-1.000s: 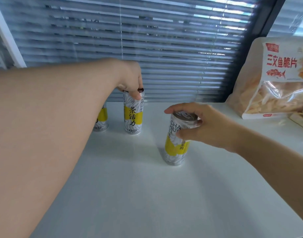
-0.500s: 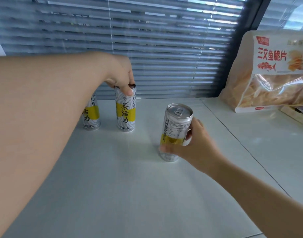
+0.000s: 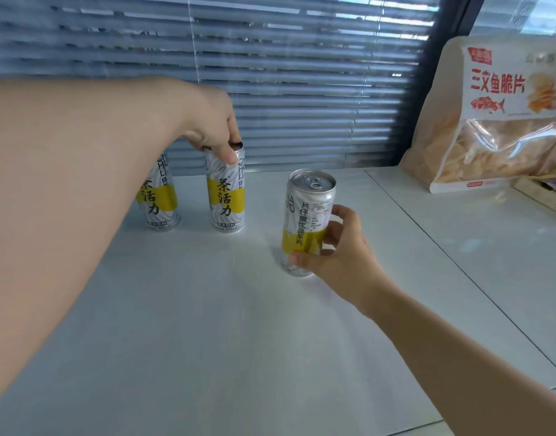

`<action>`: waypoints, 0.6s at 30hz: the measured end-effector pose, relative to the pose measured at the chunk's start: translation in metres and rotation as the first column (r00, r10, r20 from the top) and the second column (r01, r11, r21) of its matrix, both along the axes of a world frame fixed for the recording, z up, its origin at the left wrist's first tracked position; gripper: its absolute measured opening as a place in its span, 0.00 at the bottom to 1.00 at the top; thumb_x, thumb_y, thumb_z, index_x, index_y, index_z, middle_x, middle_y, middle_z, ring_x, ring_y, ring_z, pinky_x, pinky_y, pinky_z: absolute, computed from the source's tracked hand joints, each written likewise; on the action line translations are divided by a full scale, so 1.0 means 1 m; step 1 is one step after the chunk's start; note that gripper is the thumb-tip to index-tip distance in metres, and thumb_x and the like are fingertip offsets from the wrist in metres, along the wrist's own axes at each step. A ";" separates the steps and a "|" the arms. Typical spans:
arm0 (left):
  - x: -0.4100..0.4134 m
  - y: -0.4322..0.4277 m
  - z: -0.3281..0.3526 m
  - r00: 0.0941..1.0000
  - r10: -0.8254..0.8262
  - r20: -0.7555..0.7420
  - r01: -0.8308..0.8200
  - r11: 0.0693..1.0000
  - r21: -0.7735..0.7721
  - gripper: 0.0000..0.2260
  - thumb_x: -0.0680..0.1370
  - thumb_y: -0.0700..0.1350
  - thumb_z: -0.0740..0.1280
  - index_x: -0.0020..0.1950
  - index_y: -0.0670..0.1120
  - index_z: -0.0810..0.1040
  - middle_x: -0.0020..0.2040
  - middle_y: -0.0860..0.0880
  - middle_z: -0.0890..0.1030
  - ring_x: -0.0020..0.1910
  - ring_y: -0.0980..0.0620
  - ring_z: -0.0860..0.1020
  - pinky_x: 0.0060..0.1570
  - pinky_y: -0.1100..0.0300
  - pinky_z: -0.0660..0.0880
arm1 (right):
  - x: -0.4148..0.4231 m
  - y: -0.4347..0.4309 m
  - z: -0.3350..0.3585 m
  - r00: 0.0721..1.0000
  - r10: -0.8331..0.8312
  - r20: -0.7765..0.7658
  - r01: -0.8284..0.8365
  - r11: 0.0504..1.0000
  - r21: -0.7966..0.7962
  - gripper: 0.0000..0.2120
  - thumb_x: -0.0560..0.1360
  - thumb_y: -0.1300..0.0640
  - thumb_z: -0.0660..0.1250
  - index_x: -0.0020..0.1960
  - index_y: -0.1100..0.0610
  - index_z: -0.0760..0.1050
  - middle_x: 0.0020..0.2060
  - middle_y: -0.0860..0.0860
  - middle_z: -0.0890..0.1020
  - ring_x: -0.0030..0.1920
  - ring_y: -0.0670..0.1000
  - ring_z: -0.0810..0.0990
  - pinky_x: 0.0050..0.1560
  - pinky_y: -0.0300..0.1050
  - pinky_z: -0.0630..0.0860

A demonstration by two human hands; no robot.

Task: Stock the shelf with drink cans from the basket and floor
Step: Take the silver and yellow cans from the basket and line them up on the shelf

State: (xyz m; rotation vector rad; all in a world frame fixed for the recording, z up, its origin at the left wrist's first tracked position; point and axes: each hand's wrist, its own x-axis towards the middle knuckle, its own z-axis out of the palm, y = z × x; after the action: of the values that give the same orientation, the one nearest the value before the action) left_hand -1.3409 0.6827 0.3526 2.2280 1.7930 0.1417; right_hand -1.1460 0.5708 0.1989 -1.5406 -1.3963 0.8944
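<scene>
3 cans stand on the white shelf [image 3: 207, 325] in front of closed blinds [image 3: 302, 73]. All are silver with a yellow band and black Chinese lettering.

The left can [image 3: 158, 199] stands upright at the back, partly hidden by the left forearm. The middle can [image 3: 226, 196] stands upright just beside it, with a small gap between the 2. The left hand [image 3: 207, 127] reaches over from the left and holds the middle can by its top. Its fingers curl down over the rim and the thumb [image 3: 229, 155] presses on the front just under the rim.

The near can [image 3: 305, 215] stands to the right of and closer than the other 2, well apart from them, with its pull tab showing on top. The right hand [image 3: 339, 259] grips its lower half, thumb across the front near the base and fingers wrapped round the far side. The can looks upright with its base at the shelf surface; I cannot tell whether its weight rests there.

1 dark seam [image 3: 427, 234] runs across the shelf to the right of the near can. Beyond it, at the far right, a large snack bag [image 3: 497, 121] with red lettering and a clear window of chips leans against the blinds.
</scene>
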 end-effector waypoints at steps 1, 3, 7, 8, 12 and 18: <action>0.000 0.000 0.000 1.000 -0.002 -0.007 0.003 1.000 0.004 0.21 0.70 0.44 0.75 0.63 0.46 0.79 0.53 0.48 0.79 0.42 0.51 0.77 0.44 0.60 0.72 | 0.000 0.002 0.002 0.999 0.033 -0.006 -0.034 0.999 -0.034 0.47 0.65 0.57 0.80 0.74 0.48 0.55 0.61 0.46 0.76 0.59 0.49 0.78 0.62 0.50 0.75; -0.001 0.000 0.001 1.000 -0.007 -0.010 0.007 1.000 0.006 0.22 0.70 0.44 0.75 0.63 0.46 0.79 0.53 0.48 0.79 0.46 0.49 0.77 0.46 0.60 0.71 | -0.003 0.003 0.003 0.999 0.042 0.010 -0.042 0.997 -0.058 0.50 0.62 0.53 0.82 0.74 0.48 0.55 0.62 0.45 0.73 0.60 0.48 0.76 0.61 0.48 0.75; -0.001 0.001 -0.001 1.000 -0.013 -0.005 0.013 1.000 0.004 0.22 0.70 0.44 0.75 0.63 0.46 0.78 0.57 0.46 0.80 0.47 0.49 0.77 0.46 0.60 0.72 | -0.014 0.003 0.002 0.995 -0.103 -0.007 0.103 0.994 0.044 0.37 0.59 0.53 0.84 0.57 0.53 0.63 0.50 0.46 0.74 0.49 0.46 0.76 0.44 0.36 0.72; -0.001 0.001 -0.001 1.000 -0.015 0.002 0.015 1.000 0.004 0.22 0.70 0.43 0.75 0.63 0.46 0.78 0.57 0.46 0.80 0.47 0.48 0.77 0.46 0.59 0.73 | -0.013 0.004 0.002 0.994 -0.102 -0.031 0.103 0.993 0.048 0.34 0.61 0.56 0.83 0.56 0.53 0.64 0.50 0.47 0.76 0.49 0.46 0.77 0.45 0.37 0.74; -0.002 0.003 -0.002 0.999 -0.025 0.021 0.025 1.000 0.000 0.21 0.70 0.43 0.75 0.62 0.45 0.79 0.57 0.45 0.80 0.47 0.48 0.78 0.47 0.58 0.75 | -0.005 0.006 0.002 0.993 -0.004 -0.119 0.011 0.998 0.060 0.30 0.67 0.64 0.78 0.60 0.49 0.64 0.58 0.47 0.78 0.54 0.45 0.79 0.59 0.45 0.77; -0.003 0.005 -0.003 0.999 -0.042 0.030 0.042 0.999 0.004 0.20 0.70 0.43 0.75 0.62 0.45 0.79 0.54 0.46 0.80 0.42 0.51 0.77 0.44 0.59 0.74 | -0.020 0.008 0.000 0.989 -0.150 0.018 0.144 0.971 0.190 0.34 0.63 0.57 0.81 0.58 0.48 0.61 0.54 0.44 0.72 0.52 0.41 0.73 0.54 0.36 0.73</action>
State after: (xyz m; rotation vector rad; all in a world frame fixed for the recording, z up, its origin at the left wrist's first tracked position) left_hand -1.3438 0.6879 0.3496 2.2523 1.7306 0.1694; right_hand -1.1663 0.5787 0.1987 -1.4967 -1.3299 0.6318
